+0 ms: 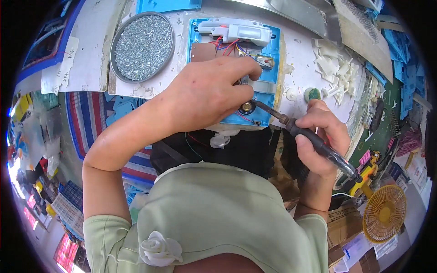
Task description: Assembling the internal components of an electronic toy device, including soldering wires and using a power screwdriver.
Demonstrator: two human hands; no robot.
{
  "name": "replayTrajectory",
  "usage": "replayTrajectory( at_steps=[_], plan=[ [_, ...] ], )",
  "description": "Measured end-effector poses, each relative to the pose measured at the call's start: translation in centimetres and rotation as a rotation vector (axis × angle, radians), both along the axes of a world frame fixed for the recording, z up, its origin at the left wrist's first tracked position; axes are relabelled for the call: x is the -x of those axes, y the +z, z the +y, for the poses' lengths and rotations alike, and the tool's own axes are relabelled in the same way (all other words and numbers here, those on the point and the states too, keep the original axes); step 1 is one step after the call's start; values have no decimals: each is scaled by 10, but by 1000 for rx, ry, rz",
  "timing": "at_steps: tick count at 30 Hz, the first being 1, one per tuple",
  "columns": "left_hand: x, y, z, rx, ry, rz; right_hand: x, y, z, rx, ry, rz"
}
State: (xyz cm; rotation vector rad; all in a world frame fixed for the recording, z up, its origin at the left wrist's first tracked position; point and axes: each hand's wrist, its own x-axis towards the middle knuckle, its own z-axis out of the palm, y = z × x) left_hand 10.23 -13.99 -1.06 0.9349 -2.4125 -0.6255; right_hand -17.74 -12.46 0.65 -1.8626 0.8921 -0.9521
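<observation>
A light-blue plastic housing [227,119] lies on the bench in front of me. Inside it are a grey plastic module [249,33], a brown board [203,52], thin red and blue wires, and a small round speaker [247,107]. My left hand [207,88] reaches over the housing with fingers bent down near the speaker; whatever they pinch is hidden beneath them. My right hand [325,129] is closed around a soldering iron [313,138]. The iron slants up and left, its tip beside the speaker at the left fingertips.
A round metal dish [112,55] full of small screws stands on the left. White plastic parts [334,68] are heaped on the right, close to a small green round container [312,94]. A metal tray [314,18] lies at the back. A yellow fan [384,214] stands at lower right.
</observation>
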Motion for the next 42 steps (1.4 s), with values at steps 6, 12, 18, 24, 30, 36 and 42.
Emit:
replayTrajectory(
  at_steps=[6,12,18,24,30,36,42],
  plan=[
    [-1,0,0,5,-6,7,6,-1,1,17,-3,-84],
    [-1,0,0,7,-8,-6,10,3,4,10,-24,-88],
    [-5,0,2,59,-14,-42,12,2,3,14,-17,-105],
    [-27,-2,10,105,-23,-38,15,2,6,4,-35,-130],
    [-31,1,11,92,-5,-61,32,1,22,17,-198,-194],
    [-25,5,14,154,25,-47,155,30,49,215,-1022,-263],
    [-14,-2,16,85,62,5,237,52,49,416,-1432,-95]
  ],
)
